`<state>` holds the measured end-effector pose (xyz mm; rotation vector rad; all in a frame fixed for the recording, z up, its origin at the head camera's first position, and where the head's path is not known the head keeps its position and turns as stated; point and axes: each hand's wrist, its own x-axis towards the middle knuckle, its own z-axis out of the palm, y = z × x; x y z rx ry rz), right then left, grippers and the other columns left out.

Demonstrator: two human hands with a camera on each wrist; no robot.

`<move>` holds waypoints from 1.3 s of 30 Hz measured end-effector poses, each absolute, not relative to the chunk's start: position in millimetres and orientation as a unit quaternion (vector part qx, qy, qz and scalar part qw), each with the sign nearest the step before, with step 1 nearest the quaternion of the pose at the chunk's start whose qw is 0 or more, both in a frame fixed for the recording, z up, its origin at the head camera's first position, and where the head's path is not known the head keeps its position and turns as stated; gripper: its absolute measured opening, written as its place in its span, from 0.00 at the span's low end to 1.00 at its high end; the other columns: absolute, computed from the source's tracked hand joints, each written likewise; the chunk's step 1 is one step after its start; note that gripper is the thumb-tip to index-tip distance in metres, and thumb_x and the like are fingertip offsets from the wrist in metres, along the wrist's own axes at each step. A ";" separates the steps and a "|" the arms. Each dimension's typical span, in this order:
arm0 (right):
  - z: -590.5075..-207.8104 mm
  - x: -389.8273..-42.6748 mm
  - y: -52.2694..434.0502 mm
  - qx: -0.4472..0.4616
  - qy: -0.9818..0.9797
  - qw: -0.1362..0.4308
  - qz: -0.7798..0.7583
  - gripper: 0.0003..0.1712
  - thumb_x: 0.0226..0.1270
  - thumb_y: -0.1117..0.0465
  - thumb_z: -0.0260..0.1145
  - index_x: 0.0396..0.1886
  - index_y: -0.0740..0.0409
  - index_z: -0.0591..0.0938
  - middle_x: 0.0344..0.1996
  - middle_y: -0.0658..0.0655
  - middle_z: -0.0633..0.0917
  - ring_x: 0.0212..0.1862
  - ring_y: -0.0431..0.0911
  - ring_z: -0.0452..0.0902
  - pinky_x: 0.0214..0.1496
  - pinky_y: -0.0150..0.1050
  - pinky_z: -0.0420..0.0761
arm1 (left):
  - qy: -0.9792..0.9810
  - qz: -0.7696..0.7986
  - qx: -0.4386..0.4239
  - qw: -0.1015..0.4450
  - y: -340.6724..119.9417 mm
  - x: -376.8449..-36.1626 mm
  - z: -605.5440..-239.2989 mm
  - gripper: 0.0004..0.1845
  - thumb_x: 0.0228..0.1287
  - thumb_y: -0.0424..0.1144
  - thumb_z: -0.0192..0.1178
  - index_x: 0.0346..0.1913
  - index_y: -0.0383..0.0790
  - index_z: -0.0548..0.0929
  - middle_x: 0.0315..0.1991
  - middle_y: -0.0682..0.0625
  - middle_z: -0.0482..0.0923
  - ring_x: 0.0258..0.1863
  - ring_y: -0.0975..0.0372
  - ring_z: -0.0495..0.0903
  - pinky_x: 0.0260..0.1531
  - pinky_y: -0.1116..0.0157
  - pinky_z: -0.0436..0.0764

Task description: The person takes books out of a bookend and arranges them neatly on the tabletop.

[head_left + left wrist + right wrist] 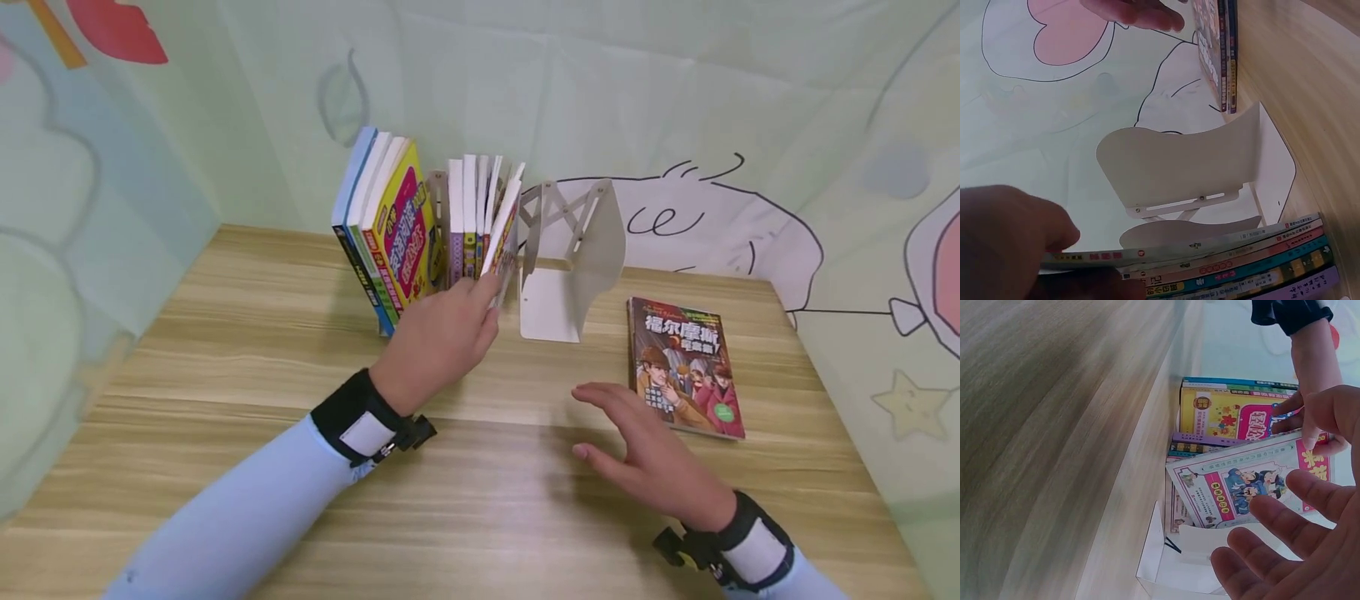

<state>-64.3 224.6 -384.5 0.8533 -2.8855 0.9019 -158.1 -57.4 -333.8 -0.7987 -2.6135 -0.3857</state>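
My left hand (442,333) reaches to the row of upright books. It pinches the thin white-edged book (501,225) at the row's right end, which leans to the right. The right wrist view shows that book's cover (1241,481), with cartoon figures, and my left thumb on it. Behind it stand several slimmer books (470,212). To the left are thicker ones, with a yellow book (405,229) facing out. My right hand (652,458) hovers over the table, fingers spread and relaxed, holding nothing.
A beige folding bookend (603,242) with crossed arms stands right of the row. A dark comic-style book (686,367) lies flat on the wooden table (262,358), beyond my right hand. A printed cloth backdrop (480,75) hangs behind.
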 end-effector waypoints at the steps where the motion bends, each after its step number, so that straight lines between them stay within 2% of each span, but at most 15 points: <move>1: -384.4 -64.2 224.8 0.271 -0.919 -0.001 0.288 0.34 0.68 0.50 0.69 0.71 0.46 0.69 0.66 0.51 0.75 0.68 0.49 0.70 0.66 0.56 0.74 | -0.930 -0.137 -0.283 0.190 -58.0 -157.3 -334.6 0.13 0.73 0.39 0.54 0.55 0.37 0.75 0.28 0.48 0.78 0.14 0.65 0.70 0.09 0.70 0.66; 6: -383.9 -63.4 224.9 0.267 -0.919 -0.006 0.290 0.34 0.69 0.49 0.68 0.71 0.45 0.68 0.66 0.50 0.75 0.68 0.49 0.69 0.66 0.56 0.74 | -0.917 -0.157 -0.295 0.218 -63.1 -151.4 -340.3 0.12 0.72 0.33 0.55 0.55 0.36 0.75 0.29 0.48 0.80 0.15 0.66 0.70 0.10 0.71 0.67; 9: -384.3 -62.9 225.5 0.266 -0.920 -0.003 0.289 0.34 0.69 0.50 0.69 0.71 0.46 0.69 0.66 0.51 0.75 0.68 0.49 0.69 0.67 0.56 0.73 | -0.904 -0.183 -0.309 0.231 -66.6 -144.3 -342.2 0.13 0.72 0.32 0.55 0.56 0.37 0.75 0.32 0.47 0.82 0.17 0.65 0.71 0.12 0.70 0.69; 12: -385.8 -62.9 227.4 0.262 -0.921 0.005 0.287 0.34 0.68 0.51 0.69 0.71 0.48 0.69 0.66 0.51 0.74 0.68 0.49 0.69 0.67 0.55 0.73 | -0.897 -0.204 -0.319 0.229 -69.8 -134.8 -341.0 0.13 0.73 0.34 0.56 0.57 0.38 0.76 0.38 0.45 0.85 0.24 0.63 0.79 0.16 0.68 0.77; 14: -387.0 -63.4 229.0 0.257 -0.923 0.011 0.287 0.34 0.68 0.52 0.69 0.71 0.49 0.69 0.66 0.52 0.74 0.68 0.49 0.69 0.67 0.54 0.74 | -0.894 -0.208 -0.324 0.228 -71.8 -126.9 -337.6 0.13 0.73 0.34 0.56 0.57 0.38 0.77 0.42 0.45 0.85 0.30 0.61 0.83 0.22 0.66 0.82; 16: -387.9 -64.6 230.4 0.253 -0.924 0.016 0.287 0.35 0.68 0.52 0.69 0.71 0.50 0.68 0.66 0.51 0.74 0.68 0.48 0.69 0.66 0.53 0.74 | -0.893 -0.209 -0.325 0.231 -73.4 -118.2 -333.0 0.13 0.72 0.32 0.56 0.57 0.40 0.78 0.44 0.45 0.85 0.34 0.60 0.85 0.26 0.64 0.85; 18: -388.5 -66.4 231.4 0.251 -0.924 0.020 0.287 0.34 0.69 0.52 0.69 0.72 0.49 0.68 0.66 0.51 0.74 0.68 0.47 0.69 0.66 0.52 0.74 | -0.892 -0.209 -0.326 0.233 -74.1 -108.3 -326.7 0.14 0.72 0.31 0.56 0.57 0.41 0.79 0.45 0.47 0.86 0.34 0.60 0.85 0.25 0.65 0.84; 23: -388.8 -69.6 233.1 0.236 -0.926 0.017 0.294 0.37 0.69 0.52 0.69 0.73 0.52 0.65 0.67 0.54 0.72 0.68 0.51 0.69 0.66 0.53 0.75 | -0.882 -0.208 -0.355 0.228 -73.5 -83.5 -314.4 0.15 0.68 0.31 0.62 0.55 0.44 0.80 0.40 0.50 0.87 0.26 0.64 0.80 0.18 0.68 0.77; 27: -387.2 -71.7 234.6 0.208 -0.921 0.027 0.329 0.43 0.66 0.56 0.71 0.75 0.56 0.59 0.69 0.60 0.69 0.68 0.56 0.69 0.65 0.55 0.76 | -0.865 -0.226 -0.392 0.217 -72.9 -71.3 -312.7 0.18 0.62 0.29 0.66 0.54 0.45 0.79 0.37 0.51 0.86 0.26 0.64 0.80 0.21 0.67 0.80; 30: -384.7 -72.9 235.7 0.194 -0.911 0.042 0.361 0.46 0.64 0.62 0.72 0.76 0.55 0.57 0.68 0.61 0.68 0.67 0.56 0.68 0.64 0.57 0.76 | -0.850 -0.251 -0.419 0.198 -72.3 -67.7 -313.4 0.20 0.59 0.28 0.68 0.53 0.45 0.79 0.40 0.52 0.86 0.32 0.65 0.82 0.27 0.67 0.83; 32: -383.1 -72.9 236.5 0.191 -0.906 0.047 0.374 0.44 0.65 0.64 0.71 0.75 0.53 0.58 0.65 0.59 0.69 0.66 0.53 0.68 0.62 0.58 0.77 | -0.841 -0.267 -0.436 0.177 -71.6 -66.6 -313.8 0.20 0.59 0.27 0.67 0.54 0.46 0.80 0.42 0.53 0.86 0.35 0.66 0.83 0.31 0.67 0.85; 34: -381.7 -71.9 237.4 0.192 -0.902 0.045 0.385 0.37 0.67 0.65 0.69 0.72 0.53 0.63 0.62 0.56 0.72 0.64 0.50 0.70 0.61 0.57 0.78 | -0.834 -0.277 -0.450 0.159 -70.8 -66.3 -315.0 0.19 0.61 0.28 0.67 0.54 0.45 0.79 0.44 0.53 0.86 0.39 0.67 0.84 0.36 0.67 0.86; 39: -380.3 -67.2 239.6 0.207 -0.895 0.076 0.387 0.21 0.69 0.68 0.66 0.60 0.53 0.77 0.53 0.49 0.84 0.54 0.40 0.79 0.54 0.39 0.83 | -0.824 -0.291 -0.464 0.141 -69.6 -67.5 -318.4 0.19 0.62 0.26 0.65 0.55 0.44 0.78 0.48 0.53 0.86 0.44 0.67 0.84 0.41 0.68 0.86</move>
